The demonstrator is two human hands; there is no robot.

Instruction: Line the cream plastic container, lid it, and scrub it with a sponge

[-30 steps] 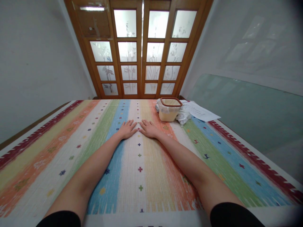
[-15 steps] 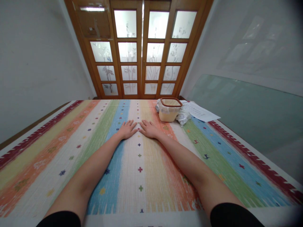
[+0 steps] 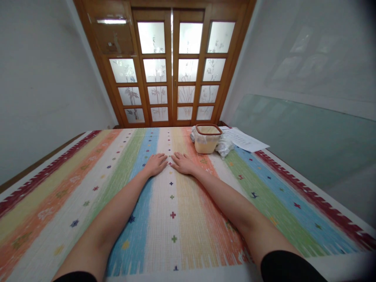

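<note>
Both of my hands rest palm down on a striped, multicoloured tablecloth (image 3: 161, 219). My left hand (image 3: 156, 164) lies over the blue and white stripes, its fingers stretched toward the middle and holding nothing. Just across from it, my right hand (image 3: 182, 163) lies on the yellow stripe, fingers extended and also without anything in them. A small gap separates the fingertips of the two hands. Beyond my right hand stands a cream bin (image 3: 205, 147) with a brown rim and a clear plastic liner.
Crumpled plastic (image 3: 225, 147) bulges beside the bin. Printed paper sheets (image 3: 246, 140) lie at the far right of the table. A pale green glass panel (image 3: 293, 133) runs along the right wall. Wooden doors (image 3: 173, 78) with frosted panes are behind the table.
The view has shifted slightly, so the scene sits a little lower and further left. The fingers look slightly more drawn together; both hands stay on the cloth.
</note>
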